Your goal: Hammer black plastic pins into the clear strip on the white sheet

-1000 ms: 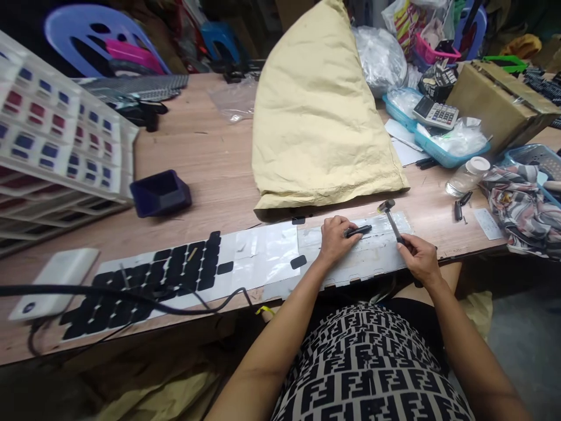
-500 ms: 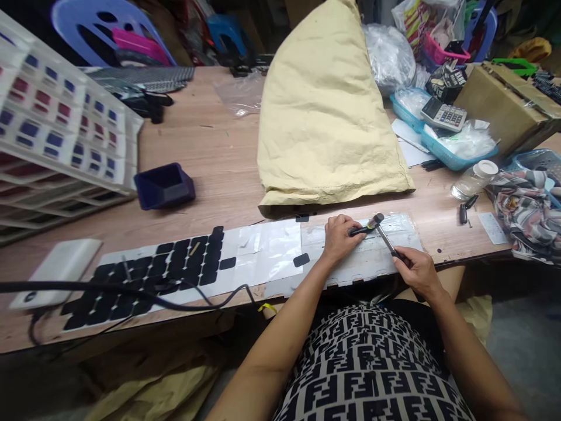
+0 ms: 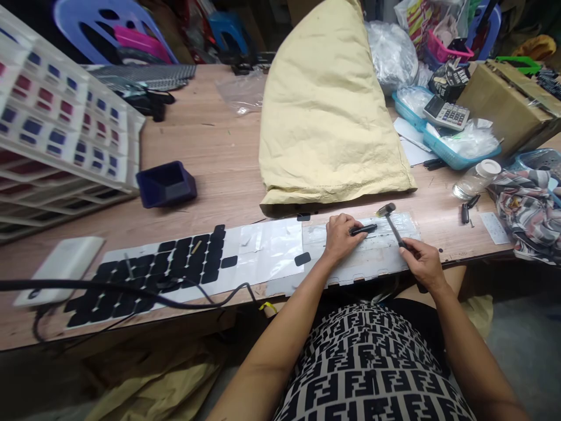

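Observation:
My right hand (image 3: 424, 264) is closed round the dark grip of a small hammer (image 3: 394, 225). The hammer's head is up at the far end, to the right of a slim black rod-like piece (image 3: 367, 229) and apart from it. My left hand (image 3: 340, 237) pinches that black piece by its left end, holding it low over the taped pale board (image 3: 363, 257) at the table edge. What kind of piece it is, I cannot make out. Left of the board lies a white sheet (image 3: 272, 240) with rows of black rounded pads (image 3: 182, 257).
A large tan paper sack (image 3: 328, 117) stands behind the board. To the left are a dark blue bin (image 3: 166, 186), a white crate (image 3: 65, 117) and a black cable (image 3: 131, 286). A clear jar (image 3: 475, 180), blue baskets (image 3: 464, 155) and a cardboard box (image 3: 508, 108) are on the right.
The hammer head has lifted off the black piece and swung up to the right, with my right hand drawn slightly right. My left hand stays nearly in place.

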Available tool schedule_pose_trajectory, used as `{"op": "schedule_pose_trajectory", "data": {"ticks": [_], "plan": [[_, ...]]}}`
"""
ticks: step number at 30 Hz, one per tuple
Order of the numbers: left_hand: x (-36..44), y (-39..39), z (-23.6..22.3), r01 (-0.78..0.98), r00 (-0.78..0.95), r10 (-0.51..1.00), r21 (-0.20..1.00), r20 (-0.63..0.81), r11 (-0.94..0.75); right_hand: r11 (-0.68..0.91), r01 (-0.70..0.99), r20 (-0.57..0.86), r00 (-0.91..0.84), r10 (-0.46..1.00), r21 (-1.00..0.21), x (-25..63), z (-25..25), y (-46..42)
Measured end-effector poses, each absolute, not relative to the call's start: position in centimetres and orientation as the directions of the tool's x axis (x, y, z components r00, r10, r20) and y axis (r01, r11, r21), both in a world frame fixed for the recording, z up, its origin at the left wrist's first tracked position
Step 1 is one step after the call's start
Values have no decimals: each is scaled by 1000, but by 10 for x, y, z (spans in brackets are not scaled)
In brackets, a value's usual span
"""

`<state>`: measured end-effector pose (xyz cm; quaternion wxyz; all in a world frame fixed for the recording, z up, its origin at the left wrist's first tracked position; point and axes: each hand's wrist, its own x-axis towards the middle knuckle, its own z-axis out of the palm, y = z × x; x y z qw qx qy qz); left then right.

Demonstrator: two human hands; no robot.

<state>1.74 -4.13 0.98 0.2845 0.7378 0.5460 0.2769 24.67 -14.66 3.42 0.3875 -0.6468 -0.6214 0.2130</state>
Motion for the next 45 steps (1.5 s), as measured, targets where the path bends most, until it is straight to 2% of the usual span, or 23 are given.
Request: {"op": "schedule_pose_trajectory", "data": {"ticks": [5,10,14,17,21,25,27,29,31,33,35,39,41,45], "plan": [[10,-49,14,621,329,937,720,121,-311,-14,538,186,316,930,-843,262,19,-140],[-12,-97,29,483,610,764,666,209,-568,-10,559,175,278,945,-829,262,16,-140],[-24,-139,32,410,765,612,581,202,-703,-8,584,186,272,944,-811,259,20,-140],[-22,-155,20,445,787,580,459,209,-769,-11,594,195,280,940,-804,258,20,-140],[-15,-159,1,505,739,591,313,324,-804,-6,599,203,280,938,-801,258,17,-141],[-11,-161,-2,525,715,604,299,353,-797,-10,605,206,287,936,-796,258,17,-141],[-11,-162,2,511,706,619,358,345,-782,-8,602,203,282,938,-799,258,18,-142],[-11,-159,10,474,679,649,469,344,-745,-5,599,202,277,939,-801,257,18,-142],[-11,-148,19,440,634,698,586,334,-681,-6,597,199,277,940,-802,258,18,-141],[-11,-127,26,474,565,771,650,293,-594,-9,594,197,280,939,-804,258,17,-141],[-12,-96,29,605,448,867,640,218,-473,-12,593,194,282,940,-805,259,16,-141],[-18,-28,30,858,155,981,477,116,-192,-10,604,198,277,940,-797,259,16,-141],[-21,1,32,900,81,991,421,102,-117,-10,612,202,277,939,-791,259,17,-141],[-26,43,42,915,26,991,397,131,-77,-9,617,209,281,937,-787,260,18,-141]]}}
